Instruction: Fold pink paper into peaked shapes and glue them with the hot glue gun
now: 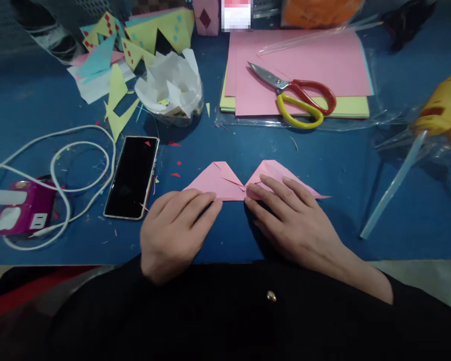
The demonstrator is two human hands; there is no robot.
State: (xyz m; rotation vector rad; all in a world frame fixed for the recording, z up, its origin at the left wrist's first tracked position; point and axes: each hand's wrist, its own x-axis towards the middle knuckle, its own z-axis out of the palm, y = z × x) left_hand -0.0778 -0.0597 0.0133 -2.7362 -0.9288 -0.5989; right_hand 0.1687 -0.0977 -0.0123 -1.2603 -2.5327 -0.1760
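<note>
Touching the folded pink paper [227, 192], flat on the blue table [225, 140] at the centre of the frame, with the left hand [175, 233] half open over its lower left and the right hand [293, 213] open, palm down, across its right half. Resting on it, without a visible grip. Surrounded by a phone [132, 178] left of centre, a paper-lined cup [173, 87] at upper left, and scissors [281, 84] on pink sheets [251, 103] at upper right.

No wording can be read; a small white rectangular label [39, 220] on the magenta plastic device [33, 203], left of the left hand [176, 228], bears illegible dark marks.
</note>
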